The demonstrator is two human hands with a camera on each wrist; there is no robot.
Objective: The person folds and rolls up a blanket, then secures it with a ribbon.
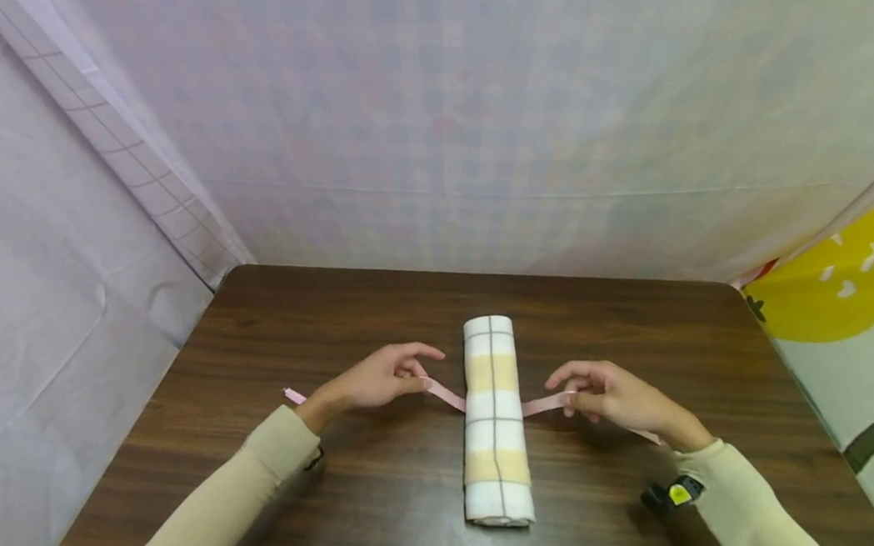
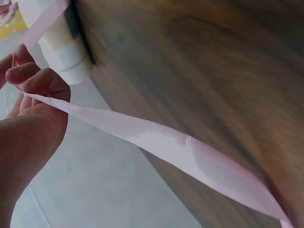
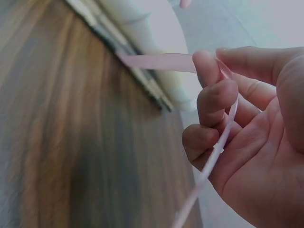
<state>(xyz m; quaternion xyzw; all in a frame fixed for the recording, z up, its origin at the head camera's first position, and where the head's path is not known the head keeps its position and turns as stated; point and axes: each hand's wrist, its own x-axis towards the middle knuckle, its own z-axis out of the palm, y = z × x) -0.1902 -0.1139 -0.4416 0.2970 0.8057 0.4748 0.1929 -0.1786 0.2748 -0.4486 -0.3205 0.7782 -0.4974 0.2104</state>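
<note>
A rolled cloth point(image 1: 494, 418), white with pale yellow bands and thin grey lines, lies lengthwise on the table. Beneath its middle passes a pink ribbon point(image 1: 446, 395), which comes out on both sides. My left hand point(image 1: 381, 376) pinches the ribbon on the left, a short way off the roll. On the right, my right hand point(image 1: 617, 394) pinches the other length between thumb and fingers. Past the left hand the ribbon's loose part point(image 2: 156, 140) trails to the table. In the right wrist view a narrow tail of ribbon point(image 3: 209, 164) hangs down across the palm.
The dark wooden table point(image 1: 363, 502) ends at a pale checked curtain point(image 1: 445, 140) at the back. White sheeting point(image 1: 31, 281) hangs on the left, and a cloth with a yellow print point(image 1: 826, 297) on the right. A dark strap device point(image 1: 675, 493) sits at the right wrist.
</note>
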